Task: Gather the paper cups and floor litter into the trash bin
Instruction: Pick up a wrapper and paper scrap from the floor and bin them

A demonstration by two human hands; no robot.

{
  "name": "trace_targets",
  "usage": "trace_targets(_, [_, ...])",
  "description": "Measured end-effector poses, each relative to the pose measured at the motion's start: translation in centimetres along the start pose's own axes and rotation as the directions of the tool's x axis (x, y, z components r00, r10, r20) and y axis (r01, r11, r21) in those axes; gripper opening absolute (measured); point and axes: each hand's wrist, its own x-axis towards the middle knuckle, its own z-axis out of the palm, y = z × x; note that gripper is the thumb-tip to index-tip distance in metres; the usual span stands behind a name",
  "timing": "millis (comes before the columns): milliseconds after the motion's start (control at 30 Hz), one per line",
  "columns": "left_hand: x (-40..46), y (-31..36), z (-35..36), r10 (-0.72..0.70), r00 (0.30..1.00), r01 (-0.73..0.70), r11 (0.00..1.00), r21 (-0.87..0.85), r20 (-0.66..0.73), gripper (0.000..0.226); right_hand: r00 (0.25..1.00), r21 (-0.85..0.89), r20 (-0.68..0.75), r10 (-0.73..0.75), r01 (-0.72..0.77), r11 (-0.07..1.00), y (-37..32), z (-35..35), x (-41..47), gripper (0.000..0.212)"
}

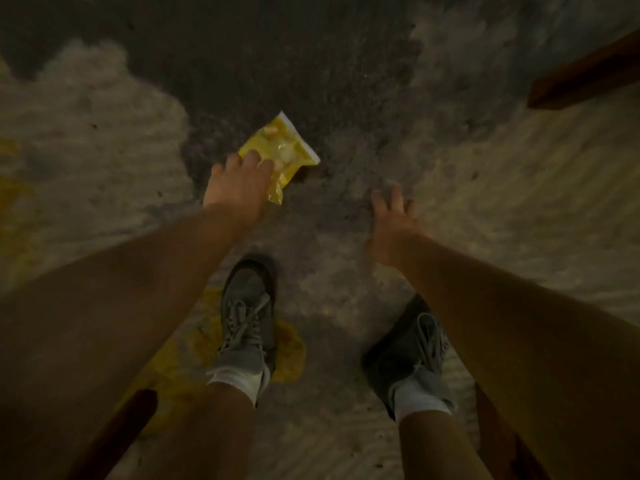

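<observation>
A crumpled yellow plastic snack wrapper (284,150) with a white edge lies on the rough concrete floor ahead of my feet. My left hand (239,183) reaches down onto its near left corner, fingertips resting on the plastic; whether the fingers have closed around it is unclear. My right hand (393,223) hangs to the right of the wrapper with fingers spread and nothing in it. No paper cups or trash bin appear in this view.
My two grey laced shoes (247,310) (415,344) stand on the stained concrete floor (346,81), with a yellow paint patch (291,355) under the left one. Dark wooden furniture pieces show at the upper right (585,77) and lower left (117,431).
</observation>
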Motion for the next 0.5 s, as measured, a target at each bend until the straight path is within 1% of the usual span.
trace_targets(67, [0.1, -0.5, 0.7, 0.045, 0.997, -0.046, 0.999, -0.017, -0.068, 0.034, 0.997, -0.026, 0.073, 0.006, -0.004, 1.000, 0.0, 2.1, 1.0, 0.102])
trace_targets(100, [0.0, -0.8, 0.9, 0.065, 0.992, -0.072, 0.996, -0.061, -0.107, 0.029, 0.998, -0.039, 0.069, 0.007, -0.004, 0.999, -0.1, 3.3, 1.3, 0.106])
trace_targets(200, [-0.5, -1.3, 0.9, 0.103, 0.968, -0.145, 0.974, -0.177, -0.227, 0.024, 0.999, -0.064, -0.034, 0.011, -0.013, 0.998, -0.2, 5.6, 1.3, 0.117])
trace_targets(233, [-0.7, -1.4, 0.6, 0.106, 0.958, -0.162, 0.967, -0.195, -0.268, 0.022, 0.999, -0.050, -0.042, 0.006, -0.008, 0.999, -0.1, 5.8, 1.2, 0.119])
trace_targets(300, [-1.1, -1.3, -0.3, 0.092, 0.940, -0.175, 0.957, -0.233, -0.327, 0.020, 1.000, 0.012, -0.007, -0.020, 0.020, 1.000, 0.4, 5.1, 0.9, 0.120])
trace_targets(333, [-1.5, -1.1, -1.1, 0.084, 0.935, -0.178, 0.951, -0.252, -0.344, 0.020, 0.999, 0.051, 0.020, -0.035, 0.034, 0.998, 0.8, 4.0, 0.7, 0.115])
trace_targets(400, [-2.7, -0.6, -2.9, 0.047, 0.926, -0.170, 0.937, -0.305, -0.374, 0.020, 0.995, 0.114, 0.072, -0.075, 0.066, 0.991, 1.6, 0.9, 0.4, 0.094])
trace_targets(467, [-4.7, 0.1, -5.5, -0.006, 0.908, -0.161, 0.917, -0.364, -0.418, 0.018, 0.986, 0.073, 0.130, -0.108, 0.099, 0.992, 2.1, -3.4, -0.9, 0.071])
trace_targets(500, [-5.8, 0.4, -7.0, -0.025, 0.900, -0.165, 0.905, -0.391, -0.436, 0.015, 0.986, 0.028, 0.121, -0.111, 0.109, 0.994, 2.3, -5.3, -2.0, 0.064])
